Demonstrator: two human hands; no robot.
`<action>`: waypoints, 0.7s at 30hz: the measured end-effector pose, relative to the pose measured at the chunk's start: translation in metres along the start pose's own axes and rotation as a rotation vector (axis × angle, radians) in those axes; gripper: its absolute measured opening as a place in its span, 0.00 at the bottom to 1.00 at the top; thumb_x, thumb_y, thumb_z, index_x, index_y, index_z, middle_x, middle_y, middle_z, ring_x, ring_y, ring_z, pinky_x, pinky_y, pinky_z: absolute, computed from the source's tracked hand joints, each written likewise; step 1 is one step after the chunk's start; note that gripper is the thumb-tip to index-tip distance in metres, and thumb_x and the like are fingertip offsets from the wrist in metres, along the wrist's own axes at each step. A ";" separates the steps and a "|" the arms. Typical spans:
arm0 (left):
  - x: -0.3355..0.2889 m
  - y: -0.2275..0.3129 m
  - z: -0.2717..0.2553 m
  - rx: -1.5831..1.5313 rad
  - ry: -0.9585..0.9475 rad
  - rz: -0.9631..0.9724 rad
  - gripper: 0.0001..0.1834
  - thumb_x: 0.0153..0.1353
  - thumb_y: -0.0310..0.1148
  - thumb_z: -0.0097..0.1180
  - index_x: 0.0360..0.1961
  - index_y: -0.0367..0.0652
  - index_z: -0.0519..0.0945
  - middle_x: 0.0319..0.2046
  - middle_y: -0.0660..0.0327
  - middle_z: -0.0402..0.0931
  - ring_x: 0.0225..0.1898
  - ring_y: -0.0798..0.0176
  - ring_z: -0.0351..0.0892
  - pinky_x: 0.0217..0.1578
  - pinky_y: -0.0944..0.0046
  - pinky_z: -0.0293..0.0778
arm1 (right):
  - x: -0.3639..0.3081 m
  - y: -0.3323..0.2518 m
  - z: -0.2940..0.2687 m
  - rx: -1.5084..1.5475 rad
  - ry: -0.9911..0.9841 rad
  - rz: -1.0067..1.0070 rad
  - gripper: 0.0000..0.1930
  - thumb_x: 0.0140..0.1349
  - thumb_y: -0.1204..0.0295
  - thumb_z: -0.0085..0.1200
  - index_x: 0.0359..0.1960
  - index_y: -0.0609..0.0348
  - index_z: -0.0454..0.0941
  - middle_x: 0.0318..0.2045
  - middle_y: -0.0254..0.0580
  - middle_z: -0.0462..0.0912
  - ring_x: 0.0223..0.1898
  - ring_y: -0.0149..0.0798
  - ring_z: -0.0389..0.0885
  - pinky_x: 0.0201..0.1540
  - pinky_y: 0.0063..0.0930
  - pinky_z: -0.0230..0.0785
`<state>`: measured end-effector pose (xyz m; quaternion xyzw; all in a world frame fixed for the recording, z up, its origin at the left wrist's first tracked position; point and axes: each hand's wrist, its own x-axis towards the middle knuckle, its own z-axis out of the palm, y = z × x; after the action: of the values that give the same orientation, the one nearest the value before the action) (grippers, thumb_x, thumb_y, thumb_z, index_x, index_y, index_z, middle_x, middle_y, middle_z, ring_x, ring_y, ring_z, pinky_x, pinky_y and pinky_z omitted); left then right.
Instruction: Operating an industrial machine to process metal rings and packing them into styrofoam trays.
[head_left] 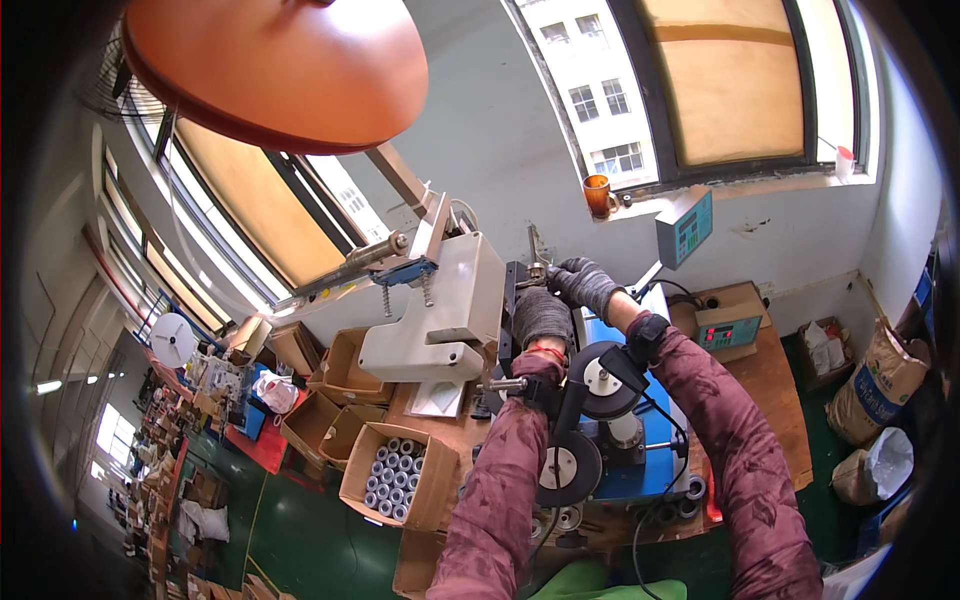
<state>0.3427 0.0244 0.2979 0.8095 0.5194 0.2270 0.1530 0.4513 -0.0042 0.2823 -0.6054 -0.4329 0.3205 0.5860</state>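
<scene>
My left hand, in a dark grey glove, is closed beside the black upright plate of a bench machine; its fingertips are hidden. Just right of and beyond it, my right hand, gloved the same way, curls its fingers next to a small metal fitting at the plate's top. What either hand holds cannot be made out. Below my wrists are two black discs with pale centres, an upper disc and a lower disc, over the machine's blue base.
A beige machine housing stands left of my hands. A carton holds several grey metal rings. To the right are teal control boxes and a brown sack. An orange lamp shade hangs overhead. A black cable runs beside my right forearm.
</scene>
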 end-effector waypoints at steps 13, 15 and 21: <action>0.000 0.009 0.003 0.056 0.092 -0.143 0.11 0.52 0.39 0.56 0.33 0.46 0.83 0.35 0.51 0.81 0.40 0.50 0.81 0.39 0.53 0.77 | 0.045 0.021 0.004 -0.805 -0.087 -0.684 0.13 0.55 0.71 0.52 0.43 0.56 0.71 0.32 0.55 0.79 0.36 0.54 0.79 0.34 0.39 0.72; -0.001 0.008 0.003 0.051 0.140 -0.107 0.11 0.53 0.39 0.55 0.32 0.45 0.83 0.33 0.51 0.81 0.37 0.49 0.82 0.36 0.52 0.77 | 0.048 0.019 0.012 -0.172 -0.190 -0.292 0.11 0.59 0.72 0.49 0.43 0.55 0.72 0.32 0.53 0.80 0.35 0.53 0.80 0.33 0.37 0.72; -0.002 0.010 0.000 0.020 0.172 -0.140 0.14 0.53 0.42 0.57 0.33 0.44 0.83 0.32 0.51 0.81 0.37 0.51 0.82 0.36 0.53 0.77 | 0.044 0.000 0.016 -0.002 -0.105 0.036 0.12 0.62 0.62 0.50 0.36 0.56 0.78 0.25 0.43 0.79 0.26 0.37 0.77 0.27 0.30 0.69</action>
<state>0.3498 0.0189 0.3019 0.7504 0.5880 0.2791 0.1152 0.4554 0.0421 0.2863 -0.5960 -0.4525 0.3618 0.5559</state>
